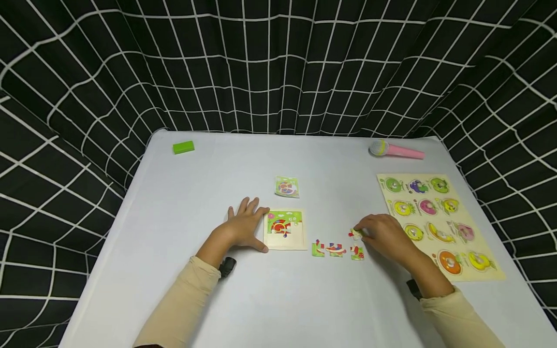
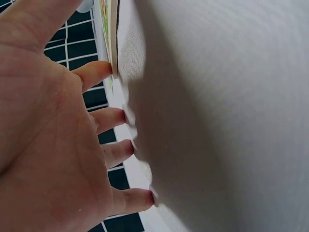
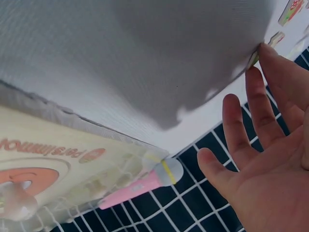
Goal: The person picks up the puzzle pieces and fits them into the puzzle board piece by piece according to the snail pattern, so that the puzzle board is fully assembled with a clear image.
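Observation:
Between my hands lies a square jigsaw board point(image 1: 285, 242), its picture partly filled in at the top with green and red pieces. My left hand point(image 1: 244, 226) spreads its fingers along the board's left edge; in the left wrist view the fingertips point(image 2: 113, 116) rest on the cloth and the index finger touches the board's side. With thumb and fingertips, my right hand point(image 1: 385, 237) pinches a small jigsaw piece point(image 1: 355, 234), partly hidden by the fingers in the right wrist view. Three loose pieces point(image 1: 336, 250) lie in a row right of the board.
A small picture card point(image 1: 287, 187) lies behind the board. On the right is a fruit peg board point(image 1: 419, 205), with a pink toy microphone point(image 1: 402, 151) behind it. A green block point(image 1: 183, 147) sits at the back left, and black gridded cloth point(image 1: 278, 63) surrounds the white table point(image 1: 278, 304).

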Demonstrator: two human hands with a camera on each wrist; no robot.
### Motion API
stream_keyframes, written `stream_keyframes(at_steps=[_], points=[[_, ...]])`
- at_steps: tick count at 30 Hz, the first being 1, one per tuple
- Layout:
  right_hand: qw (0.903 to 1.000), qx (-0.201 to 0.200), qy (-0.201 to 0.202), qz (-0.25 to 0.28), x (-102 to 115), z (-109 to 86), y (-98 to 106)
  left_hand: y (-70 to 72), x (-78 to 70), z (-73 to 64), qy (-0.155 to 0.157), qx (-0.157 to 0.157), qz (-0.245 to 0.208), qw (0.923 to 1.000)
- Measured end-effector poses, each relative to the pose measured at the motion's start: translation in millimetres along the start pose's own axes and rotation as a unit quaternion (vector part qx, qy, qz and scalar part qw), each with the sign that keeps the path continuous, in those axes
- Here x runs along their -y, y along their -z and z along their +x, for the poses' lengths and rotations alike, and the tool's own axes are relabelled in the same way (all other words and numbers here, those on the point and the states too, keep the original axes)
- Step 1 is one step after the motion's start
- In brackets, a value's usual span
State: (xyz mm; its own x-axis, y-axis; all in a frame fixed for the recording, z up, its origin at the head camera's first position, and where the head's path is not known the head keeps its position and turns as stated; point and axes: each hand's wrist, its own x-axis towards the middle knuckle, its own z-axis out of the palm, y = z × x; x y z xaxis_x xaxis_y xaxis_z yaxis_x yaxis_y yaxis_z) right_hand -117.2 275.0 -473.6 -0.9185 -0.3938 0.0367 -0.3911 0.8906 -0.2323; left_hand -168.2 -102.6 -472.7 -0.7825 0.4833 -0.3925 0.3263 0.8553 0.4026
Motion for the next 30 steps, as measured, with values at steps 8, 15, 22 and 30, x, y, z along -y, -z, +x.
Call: stream_keyframes(at_steps=[8,15,22,30], points=[[0.9999,-0.006,0.007,0.008,1,0.6,-1,2.1,-2.2,4.2,0.004,0.011,0.022,0.9997],[0.9994,-0.014,0.03,0.013,26,21.3,0,2.1,-1.7,0.9,0.005,0.011,0.013,0.9999],[0.9964,-0.007,0.08,0.026,72,50.4,-12,1.7,-1.3,-1.1,0.006,0.008,0.012,0.9999],[0.9938,-0.002,0.111,0.005,102,69.0,-26,1.3,0.4,-0.3,0.009,0.004,0.016,0.9998]])
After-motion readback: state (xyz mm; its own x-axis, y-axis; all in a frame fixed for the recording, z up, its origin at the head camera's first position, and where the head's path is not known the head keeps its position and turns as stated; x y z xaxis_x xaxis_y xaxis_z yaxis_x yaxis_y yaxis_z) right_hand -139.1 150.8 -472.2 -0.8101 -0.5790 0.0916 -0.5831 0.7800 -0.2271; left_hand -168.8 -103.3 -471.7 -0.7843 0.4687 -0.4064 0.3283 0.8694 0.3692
